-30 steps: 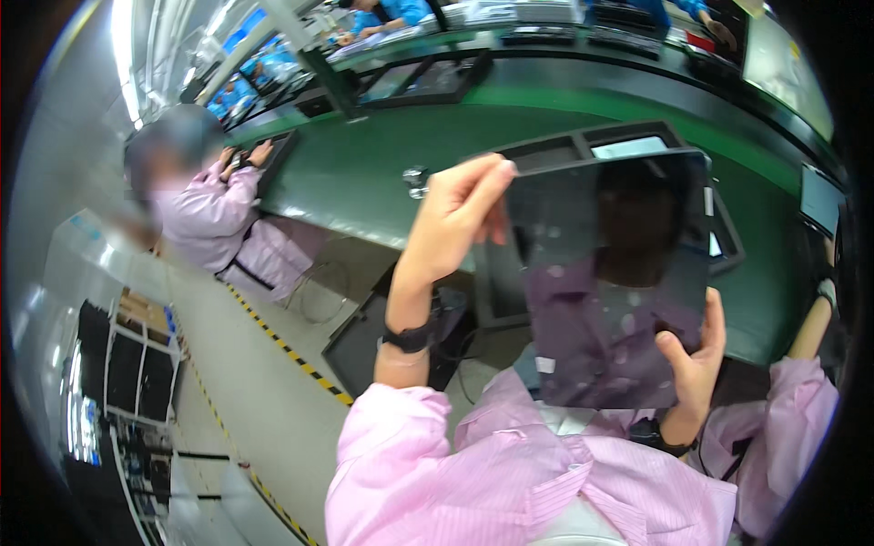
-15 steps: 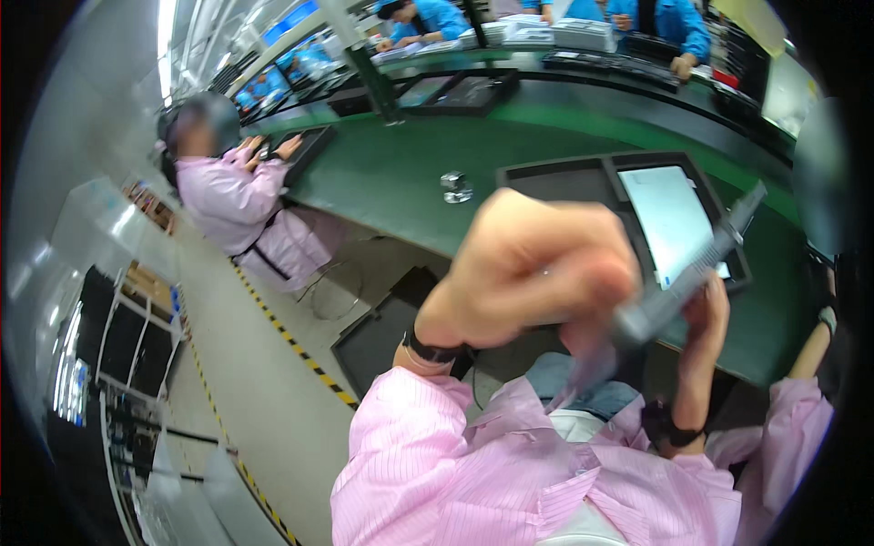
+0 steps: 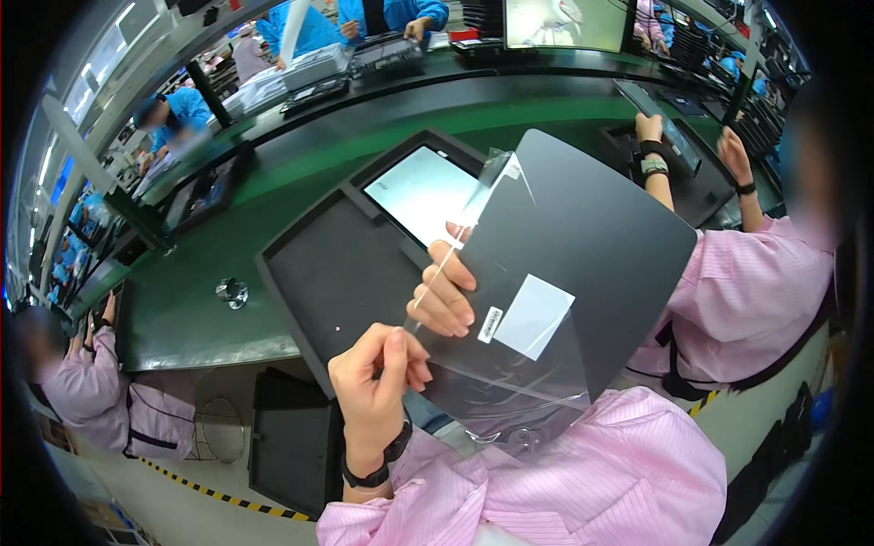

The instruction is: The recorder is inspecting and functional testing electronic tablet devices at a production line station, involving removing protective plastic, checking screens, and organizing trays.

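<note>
A dark grey flat panel with rounded corners [image 3: 610,218] is held up tilted in front of me, its broad face toward me. A white label [image 3: 537,317] and a small barcode sticker [image 3: 491,325] are on that face. Clear plastic film [image 3: 510,387] lies over part of it, loose and creased along the left and lower sides. My left hand [image 3: 375,378], a black band at its wrist, is closed, pinching the film's edge. The fingers of my right hand [image 3: 444,291] curl around the panel's left side; its palm and forearm are hidden behind the panel.
Behind the panel, a black two-part tray [image 3: 332,259] on the green table [image 3: 182,296] holds a pale-faced slab [image 3: 419,196]. A clear glass-like object [image 3: 232,292] stands left. A co-worker in pink [image 3: 756,282] handles another device at right. A dark tray [image 3: 291,441] sits below the table edge.
My view has swung to the right. The panel, seen nearly edge-on before, now shows its broad face. My left hand has moved down and left, away from close before the camera.
</note>
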Available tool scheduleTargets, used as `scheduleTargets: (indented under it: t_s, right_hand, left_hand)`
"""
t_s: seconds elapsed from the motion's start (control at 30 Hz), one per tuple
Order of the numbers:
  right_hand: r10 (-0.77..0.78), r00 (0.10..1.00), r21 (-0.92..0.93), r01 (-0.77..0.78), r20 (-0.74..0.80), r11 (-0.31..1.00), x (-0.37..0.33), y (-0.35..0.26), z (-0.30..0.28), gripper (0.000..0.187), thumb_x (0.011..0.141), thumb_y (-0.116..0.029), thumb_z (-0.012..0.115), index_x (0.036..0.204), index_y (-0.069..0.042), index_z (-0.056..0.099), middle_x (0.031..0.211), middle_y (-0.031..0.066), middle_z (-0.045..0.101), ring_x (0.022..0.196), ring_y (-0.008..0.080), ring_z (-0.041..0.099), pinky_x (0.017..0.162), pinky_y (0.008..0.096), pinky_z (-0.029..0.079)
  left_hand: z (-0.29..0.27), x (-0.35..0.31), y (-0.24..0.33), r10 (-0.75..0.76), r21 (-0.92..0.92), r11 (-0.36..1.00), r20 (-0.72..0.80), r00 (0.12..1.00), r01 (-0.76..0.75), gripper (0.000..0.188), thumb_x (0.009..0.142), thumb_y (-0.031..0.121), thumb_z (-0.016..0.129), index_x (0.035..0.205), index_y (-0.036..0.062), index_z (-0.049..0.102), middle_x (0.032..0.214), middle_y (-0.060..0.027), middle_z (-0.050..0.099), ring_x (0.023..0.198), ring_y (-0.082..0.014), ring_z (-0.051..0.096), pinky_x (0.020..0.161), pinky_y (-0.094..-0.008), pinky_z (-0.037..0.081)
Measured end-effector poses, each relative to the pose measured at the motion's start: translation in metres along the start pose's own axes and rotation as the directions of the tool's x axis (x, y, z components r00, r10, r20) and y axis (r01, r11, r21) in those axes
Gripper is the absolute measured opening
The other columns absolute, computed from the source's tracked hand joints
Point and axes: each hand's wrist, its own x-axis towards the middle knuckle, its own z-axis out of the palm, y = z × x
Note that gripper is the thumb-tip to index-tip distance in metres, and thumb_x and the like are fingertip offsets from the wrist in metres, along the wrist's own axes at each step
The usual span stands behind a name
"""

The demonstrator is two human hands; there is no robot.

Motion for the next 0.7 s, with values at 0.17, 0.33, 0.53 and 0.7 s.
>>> scheduleTargets:
  t_s: [0.17, 0.33, 0.53, 0.7]
  right_hand:
    - [-0.057, 0.998, -0.031, 0.057, -0.008, 0.998, 0.002, 0.0, -0.007, 0.025, 0.091, -0.025, 0.041, 0.085, -0.002, 0.047, 0.073, 0.0007, 0.05, 0.068, 0.0094, 0.047, 0.061, 0.0236, 0.035]
    - [-0.096, 0.995, -0.05, 0.095, -0.009, 0.994, 0.009, 0.002, -0.009, 0.028, 0.092, -0.025, 0.039, 0.078, -0.003, 0.046, 0.067, -0.0007, 0.048, 0.062, 0.0079, 0.044, 0.057, 0.0231, 0.033]
    - [-0.127, 0.991, -0.051, 0.125, -0.043, 0.991, 0.018, 0.008, -0.012, 0.034, 0.093, -0.026, 0.037, 0.069, -0.004, 0.046, 0.06, -0.0023, 0.045, 0.056, 0.006, 0.041, 0.052, 0.0224, 0.03]
    - [-0.137, 0.981, -0.054, 0.131, -0.138, 0.99, 0.029, 0.01, -0.007, 0.04, 0.094, -0.026, 0.036, 0.062, -0.005, 0.045, 0.055, -0.0036, 0.043, 0.051, 0.0045, 0.039, 0.047, 0.0218, 0.028]
  left_hand:
    - [-0.006, 0.005, -0.005, -0.11, -0.117, 0.987, 0.018, 0.994, 0.112, 0.03, 0.094, 0.011, 0.04, 0.069, -0.0015, 0.049, 0.055, -0.0047, 0.053, 0.042, -0.0055, 0.045, 0.04, -0.0169, 0.033]
    - [-0.021, 0.031, -0.006, -0.104, -0.162, 0.979, 0.108, 0.989, 0.121, 0.029, 0.095, 0.016, 0.04, 0.072, 0.0024, 0.048, 0.053, -0.0033, 0.05, 0.038, -0.0053, 0.044, 0.033, -0.0151, 0.025]
    - [-0.019, 0.048, 0.004, -0.028, -0.287, 0.954, 0.186, 0.982, 0.082, 0.03, 0.096, 0.018, 0.038, 0.07, 0.0044, 0.042, 0.05, -0.0007, 0.043, 0.036, -0.0051, 0.038, 0.032, -0.0168, 0.024]
    - [-0.027, 0.038, 0.033, 0.399, -0.738, 0.656, 0.163, 0.903, -0.157, 0.034, 0.093, 0.014, 0.042, 0.06, 0.0072, 0.037, 0.046, -0.0012, 0.042, 0.034, -0.0087, 0.034, 0.03, -0.02, 0.023]
